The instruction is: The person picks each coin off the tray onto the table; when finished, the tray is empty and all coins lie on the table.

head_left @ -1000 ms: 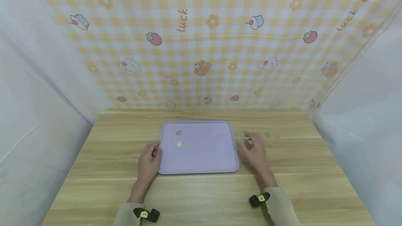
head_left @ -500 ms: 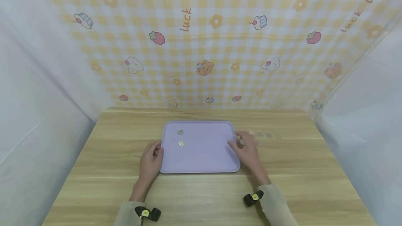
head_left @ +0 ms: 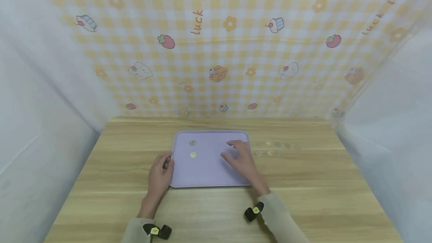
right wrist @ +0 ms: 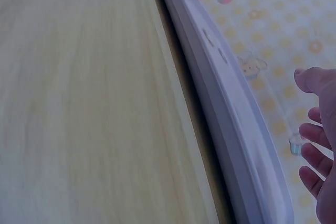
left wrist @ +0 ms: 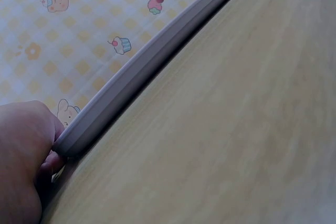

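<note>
My left hand (head_left: 160,175) grips the left rim of a lilac rectangular tray (head_left: 209,177). In the left wrist view, the tray's corner (left wrist: 79,137) sits between the thumb and the curled fingers of that hand. Two small silvery coins lie on the tray's left half, an upper coin (head_left: 192,143) and a lower coin (head_left: 193,155). Over the tray's right part hovers my right hand (head_left: 243,162), thumb and fingers spread apart. The right wrist view shows its loosely bent fingers (right wrist: 315,135) with nothing seen between them.
Right of the tray, several coins (head_left: 269,153) lie in two rows on the wooden table (head_left: 216,213). A yellow checked cloth (head_left: 229,55) hangs behind the table. White sheets (head_left: 388,141) flank both sides.
My right hand has moved left from beside the coins on the table to above the tray, uncovering those coins. The left hand keeps its hold on the rim.
</note>
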`<state>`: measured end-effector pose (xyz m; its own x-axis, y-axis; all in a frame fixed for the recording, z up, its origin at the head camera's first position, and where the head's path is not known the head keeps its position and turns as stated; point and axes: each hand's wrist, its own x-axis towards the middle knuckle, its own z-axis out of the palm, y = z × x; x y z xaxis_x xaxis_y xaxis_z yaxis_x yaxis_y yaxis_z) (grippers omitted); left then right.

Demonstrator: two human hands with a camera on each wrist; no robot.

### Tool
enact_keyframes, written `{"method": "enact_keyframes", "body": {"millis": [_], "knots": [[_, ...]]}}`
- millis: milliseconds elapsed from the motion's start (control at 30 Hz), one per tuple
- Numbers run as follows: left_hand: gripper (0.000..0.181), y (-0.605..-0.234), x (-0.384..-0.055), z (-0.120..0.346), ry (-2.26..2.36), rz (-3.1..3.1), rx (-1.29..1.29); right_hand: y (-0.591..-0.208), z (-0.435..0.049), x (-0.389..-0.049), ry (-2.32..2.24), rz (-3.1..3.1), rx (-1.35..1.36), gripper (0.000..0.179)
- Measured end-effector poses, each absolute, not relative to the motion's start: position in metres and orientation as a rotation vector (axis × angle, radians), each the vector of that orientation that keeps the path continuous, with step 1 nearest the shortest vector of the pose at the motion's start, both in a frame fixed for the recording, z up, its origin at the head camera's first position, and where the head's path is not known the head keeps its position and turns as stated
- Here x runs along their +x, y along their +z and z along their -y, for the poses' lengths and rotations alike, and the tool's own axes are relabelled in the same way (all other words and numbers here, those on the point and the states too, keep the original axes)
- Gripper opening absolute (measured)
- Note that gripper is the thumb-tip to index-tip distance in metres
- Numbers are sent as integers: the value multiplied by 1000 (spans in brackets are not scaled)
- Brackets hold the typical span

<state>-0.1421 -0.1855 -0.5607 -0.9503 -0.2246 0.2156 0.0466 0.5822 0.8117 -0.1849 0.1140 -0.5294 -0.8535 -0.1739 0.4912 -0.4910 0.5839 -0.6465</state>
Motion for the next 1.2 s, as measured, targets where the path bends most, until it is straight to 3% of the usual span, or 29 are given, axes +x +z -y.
{"method": "enact_keyframes", "body": {"millis": [567, 1200], "knots": [[30, -558, -143, 185, -1302, 2528, 141, -533, -53, -187, 1200, 2544, 659, 34], [30, -561, -142, 186, -1294, 2528, 151, -549, 3, -194, 1243, 2629, 466, 35]]}}
